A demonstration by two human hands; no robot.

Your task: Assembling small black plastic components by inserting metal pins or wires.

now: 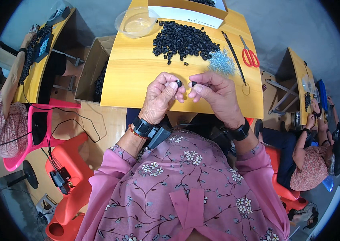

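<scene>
My left hand (pixel 162 96) pinches a small black rubber ring (pixel 178 83) between thumb and fingers above the near edge of a yellow wooden table (pixel 137 76). My right hand (pixel 214 94) holds another small black piece (pixel 194 84) at its fingertips, a short gap from the left one. Both wrists wear black bands. A heap of black rubber rings (pixel 184 41) lies further back on the table, with a small pile of pale blue-grey bits (pixel 221 62) to its right.
A clear plastic bowl (pixel 135 22) and an open cardboard box (pixel 188 10) stand at the table's back. Red scissors (pixel 250 56) and a black cable tie (pixel 234 56) lie at right. A cardboard box (pixel 91 70) of black parts sits left. Other people work at tables on both sides.
</scene>
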